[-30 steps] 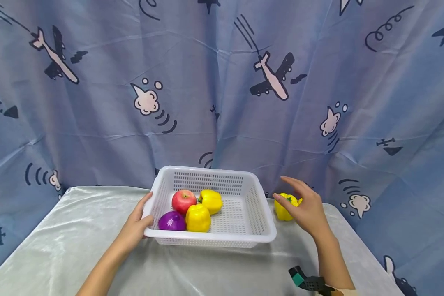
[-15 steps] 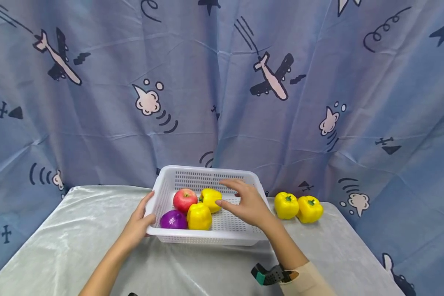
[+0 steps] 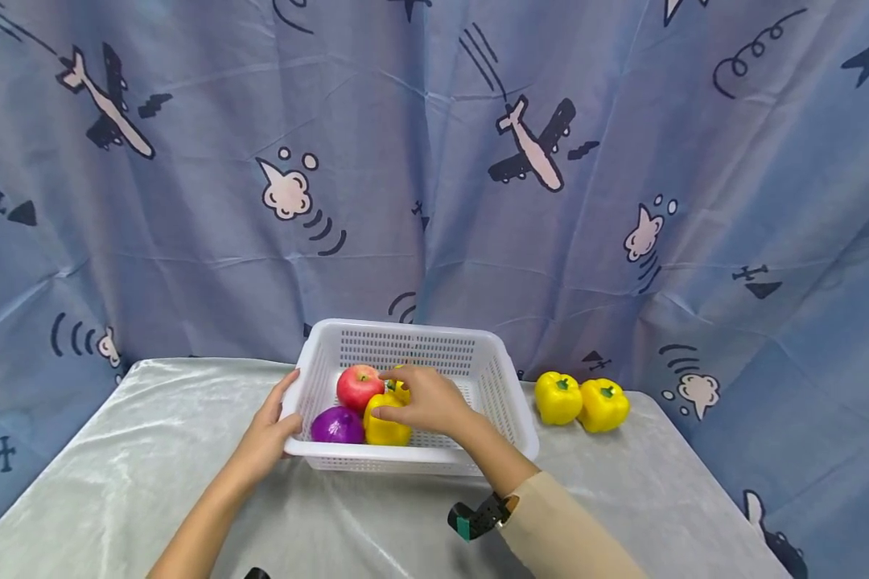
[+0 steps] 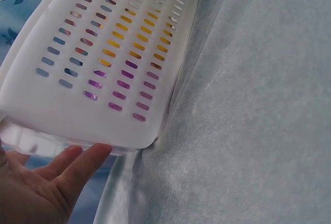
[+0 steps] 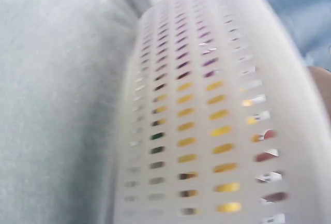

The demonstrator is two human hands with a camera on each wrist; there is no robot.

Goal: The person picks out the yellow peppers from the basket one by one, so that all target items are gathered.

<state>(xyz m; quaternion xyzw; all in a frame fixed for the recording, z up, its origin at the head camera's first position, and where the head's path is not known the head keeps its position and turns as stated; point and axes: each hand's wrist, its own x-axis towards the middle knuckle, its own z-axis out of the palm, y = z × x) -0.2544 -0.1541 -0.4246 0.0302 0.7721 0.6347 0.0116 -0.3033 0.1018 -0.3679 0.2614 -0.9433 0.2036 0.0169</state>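
Observation:
A white slotted plastic basket (image 3: 413,453) stands on the cloth-covered table. My left hand (image 3: 264,434) grips its left end, thumb over the rim; the left wrist view shows fingertips (image 4: 95,154) right at the rim. Inside lie a red apple (image 3: 356,388), a glossy purple round thing (image 3: 336,426) and two yellow bell peppers, the front one (image 3: 385,422) beside the purple thing. My right hand (image 3: 434,400) is inside the basket over the peppers, thumb and fingers spread apart, partly hiding the back pepper (image 3: 401,392). Through the slots (image 5: 220,131) in the right wrist view, yellow and purple show.
Two more yellow bell peppers, one (image 3: 558,398) touching the other (image 3: 603,405), sit right of the basket. Pale velvety cloth (image 3: 116,482) covers the table. A blue curtain (image 3: 376,201) with airplane prints hangs behind it.
My right hand has let go of a yellow pepper beside the other at the right, then moved left into the basket over the remaining peppers. My left hand keeps its place on the basket.

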